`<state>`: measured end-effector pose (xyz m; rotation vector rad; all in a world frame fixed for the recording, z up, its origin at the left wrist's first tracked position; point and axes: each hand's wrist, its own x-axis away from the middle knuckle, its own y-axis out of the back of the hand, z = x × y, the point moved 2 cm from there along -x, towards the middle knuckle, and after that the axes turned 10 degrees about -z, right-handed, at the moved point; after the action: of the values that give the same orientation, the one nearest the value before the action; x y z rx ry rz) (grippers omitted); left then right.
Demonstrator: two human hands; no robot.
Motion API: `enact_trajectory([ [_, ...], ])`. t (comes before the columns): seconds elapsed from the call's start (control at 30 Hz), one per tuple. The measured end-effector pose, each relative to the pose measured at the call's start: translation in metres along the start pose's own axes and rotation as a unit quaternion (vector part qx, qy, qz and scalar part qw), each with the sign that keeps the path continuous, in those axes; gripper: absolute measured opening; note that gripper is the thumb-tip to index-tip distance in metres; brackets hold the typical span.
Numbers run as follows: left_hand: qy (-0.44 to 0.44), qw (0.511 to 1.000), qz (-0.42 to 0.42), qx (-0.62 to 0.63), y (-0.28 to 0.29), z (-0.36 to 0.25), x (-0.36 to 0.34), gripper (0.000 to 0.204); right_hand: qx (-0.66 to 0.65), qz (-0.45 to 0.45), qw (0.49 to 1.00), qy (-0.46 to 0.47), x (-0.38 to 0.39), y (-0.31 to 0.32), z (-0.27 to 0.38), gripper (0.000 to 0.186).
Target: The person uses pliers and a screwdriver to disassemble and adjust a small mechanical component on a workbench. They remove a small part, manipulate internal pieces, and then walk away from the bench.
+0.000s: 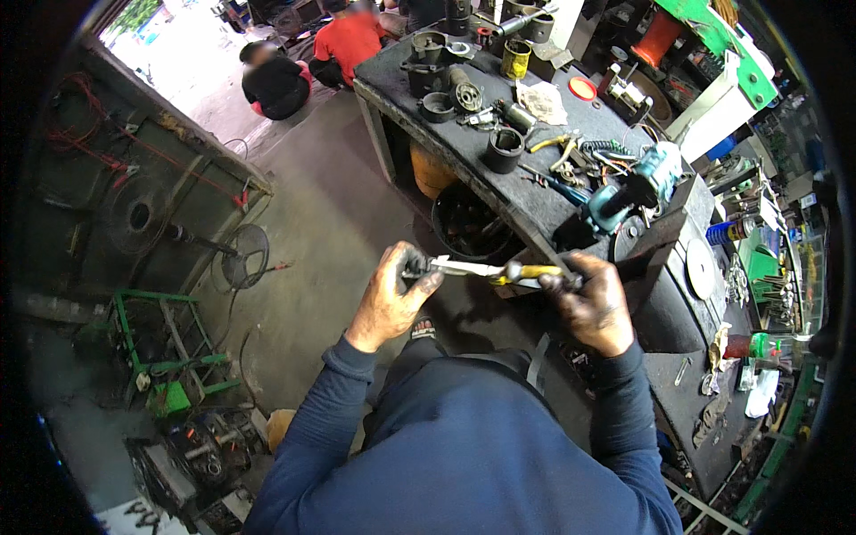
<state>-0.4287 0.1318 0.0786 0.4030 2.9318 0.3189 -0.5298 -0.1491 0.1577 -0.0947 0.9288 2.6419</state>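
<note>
1. The slim tool (pixel 486 269) is held in the air between the two hands, in front of the torso, just off the near edge of the dark workbench (pixel 464 147) in the view
2. Its long axis runs from left to right across the body, close to level in the picture, the right end dipping a little toward the wearer
3. The pale metal end (pixel 455 266) points left, at the left hand; the yellow handle (pixel 539 271) points right, at the right hand; whether it is one piece or two joined parts I cannot tell
4. The left hand (pixel 390 299) pinches the pale end between thumb and curled fingers, which look dark at the tips
5. The right hand (pixel 599 303) grasps the yellow end with bent fingers, its back turned up; the exact finger placing there is partly hidden
6. Beyond the right hand, on the bench, lies a teal power tool (pixel 658 171); yellow-handled pliers (pixel 550 143) and a dark open cylinder (pixel 505 150) lie farther off
7. To the left, well apart from the hands, stands a green metal frame (pixel 165 325); two people crouch near the bright opening at the top
</note>
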Motion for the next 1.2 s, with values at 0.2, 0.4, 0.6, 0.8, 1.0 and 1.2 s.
enact_trajectory([
  [0.2,0.143,0.981,-0.013,0.133,0.037,0.075,-0.02,0.019,0.008,0.037,0.999,-0.019,-0.024,-0.079,0.002,0.019],
  [0.4,-0.199,0.927,-0.045,-0.314,0.038,0.052,-0.096,0.029,0.076,0.015,0.997,-0.001,-0.082,-0.089,-0.022,0.023],
  [0.6,0.107,0.994,0.021,-0.026,0.083,0.09,-0.206,0.023,-0.066,-0.207,0.962,-0.162,-0.171,-0.076,-0.054,0.024],
  [0.8,0.193,0.967,0.077,0.148,0.062,0.068,-0.28,0.026,0.251,-0.388,0.883,-0.085,-0.254,-0.067,-0.128,0.026],
  [1.0,0.119,0.959,0.171,0.193,0.014,0.04,-0.348,0.032,0.405,-0.347,0.838,-0.115,-0.258,-0.083,-0.205,0.034],
  [1.2,0.098,0.951,0.251,0.153,0.014,0.041,-0.407,0.041,0.425,-0.334,0.815,-0.207,-0.25,-0.079,-0.128,0.042],
])
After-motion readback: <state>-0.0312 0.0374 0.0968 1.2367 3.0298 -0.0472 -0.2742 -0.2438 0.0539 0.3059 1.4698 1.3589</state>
